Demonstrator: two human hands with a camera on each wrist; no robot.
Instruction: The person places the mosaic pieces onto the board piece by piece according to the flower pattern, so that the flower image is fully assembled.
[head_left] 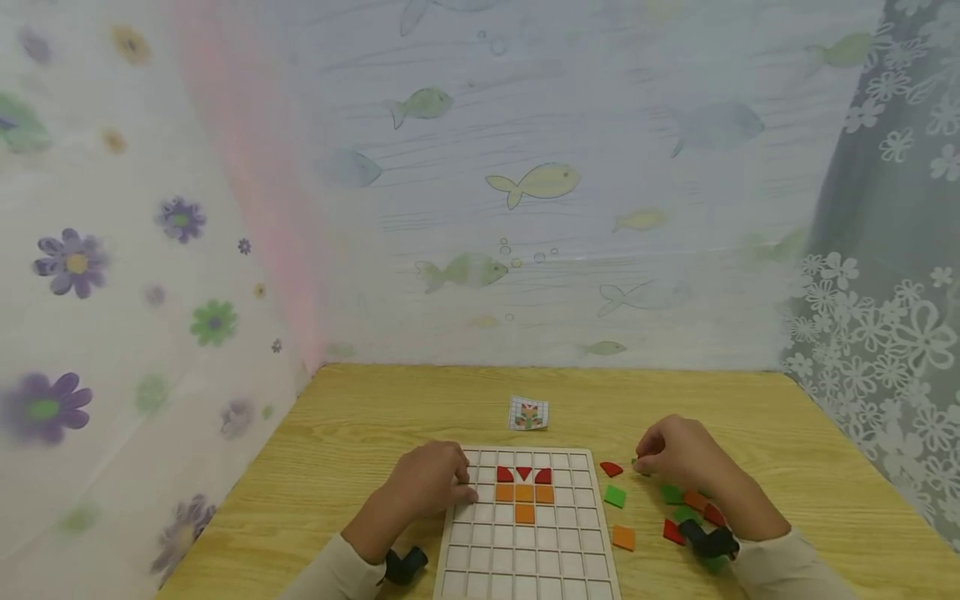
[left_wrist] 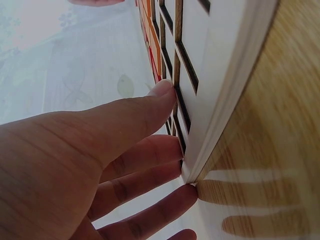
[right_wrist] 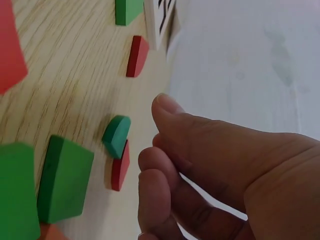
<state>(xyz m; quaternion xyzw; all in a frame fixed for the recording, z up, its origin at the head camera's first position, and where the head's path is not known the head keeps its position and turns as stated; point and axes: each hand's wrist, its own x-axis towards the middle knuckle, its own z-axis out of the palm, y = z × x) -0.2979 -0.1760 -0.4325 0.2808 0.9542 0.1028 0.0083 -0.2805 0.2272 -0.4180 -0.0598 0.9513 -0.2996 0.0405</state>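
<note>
My left hand (head_left: 433,479) rests at the upper left edge of a white gridded board (head_left: 487,558). In the left wrist view its thumb (left_wrist: 162,90) lies on the grid, while nearly straight fingers touch the board's side. Red pieces, with a triangle (head_left: 522,473) in the middle, form a row on the board above several orange squares (head_left: 524,494). Right of the board, my right hand (head_left: 678,450) hovers with loosely bent fingers and nothing visible between them. Close by its fingertips lie a dark green rounded piece (right_wrist: 117,136) and a red piece (right_wrist: 120,167).
A small printed pattern card (head_left: 528,413) lies behind the board. Beside the board are a red rounded piece (head_left: 611,469), a green square (head_left: 615,497) and an orange square (head_left: 623,537). More red, green and orange pieces (head_left: 672,495) lie beneath the right wrist. Patterned curtains surround the table.
</note>
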